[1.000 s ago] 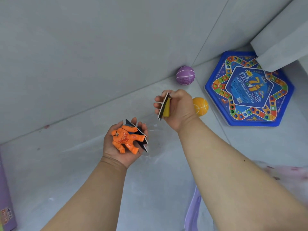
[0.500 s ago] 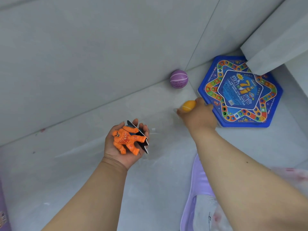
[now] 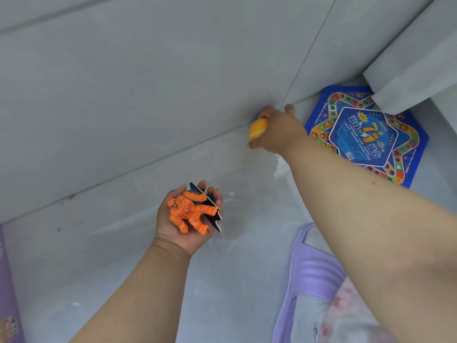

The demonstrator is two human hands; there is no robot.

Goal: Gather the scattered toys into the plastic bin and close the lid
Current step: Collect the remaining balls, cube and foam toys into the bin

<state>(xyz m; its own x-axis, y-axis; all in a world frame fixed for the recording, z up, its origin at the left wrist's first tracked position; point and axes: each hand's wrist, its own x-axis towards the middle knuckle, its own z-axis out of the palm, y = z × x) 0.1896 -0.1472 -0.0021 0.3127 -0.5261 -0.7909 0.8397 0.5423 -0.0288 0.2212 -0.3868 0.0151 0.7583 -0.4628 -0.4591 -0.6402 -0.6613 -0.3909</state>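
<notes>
My left hand (image 3: 184,220) lies palm up over the grey floor and holds an orange monster figure (image 3: 190,212) on top of a dark flat card piece (image 3: 212,211), fingers curled round them. My right hand (image 3: 279,129) reaches to the base of the wall and grips an orange ball (image 3: 257,128). The purple ball that lay there is hidden behind this hand. The plastic bin is not in view.
A blue star-shaped game board (image 3: 368,137) lies on the floor to the right, partly under a grey ledge (image 3: 415,70). A purple slipper (image 3: 311,266) is at the lower right. A purple box edge (image 3: 7,293) shows at the far left.
My right hand moved right to the orange ball, took it up, then reached on to the wall where the purple ball lay. The flat pieces it held are no longer visible. My left hand stayed put.
</notes>
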